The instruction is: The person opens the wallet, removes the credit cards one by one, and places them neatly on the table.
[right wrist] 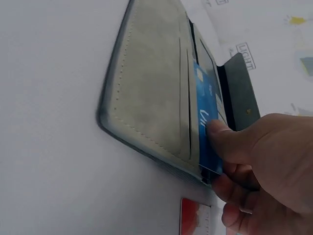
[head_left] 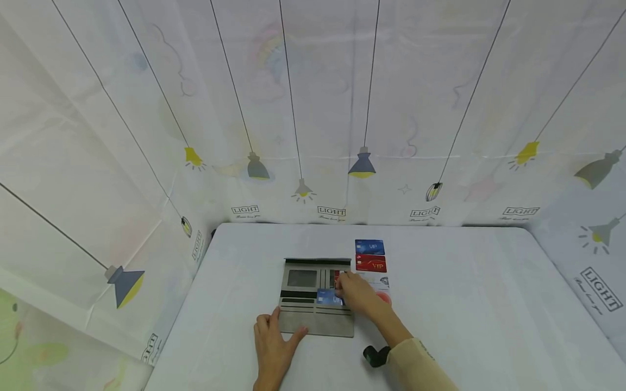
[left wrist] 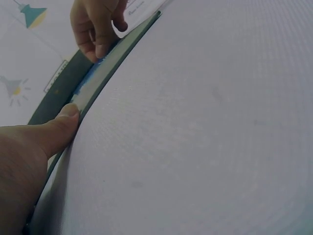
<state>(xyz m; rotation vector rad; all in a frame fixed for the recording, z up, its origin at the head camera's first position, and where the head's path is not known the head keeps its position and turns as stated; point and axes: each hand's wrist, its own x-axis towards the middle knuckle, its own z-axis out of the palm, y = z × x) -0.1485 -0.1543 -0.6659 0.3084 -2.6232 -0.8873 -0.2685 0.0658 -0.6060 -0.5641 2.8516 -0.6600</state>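
A grey wallet lies unfolded on the white table, its slots and clear window facing up. My right hand pinches a blue VIP card at its right end, the thumb on its printed face in the right wrist view. That card lies along one of the wallet's slots, partly hidden by the fingers. Part of a red card shows in the wallet above it. My left hand rests at the wallet's lower left, with its thumb on the near edge and fingers along the left side.
Right of the wallet, a blue VIP card, a red VIP card, a white card and a card with a red patch lie in a column. A small dark object sits beside the right sleeve. Lamp-printed sheets surround the table.
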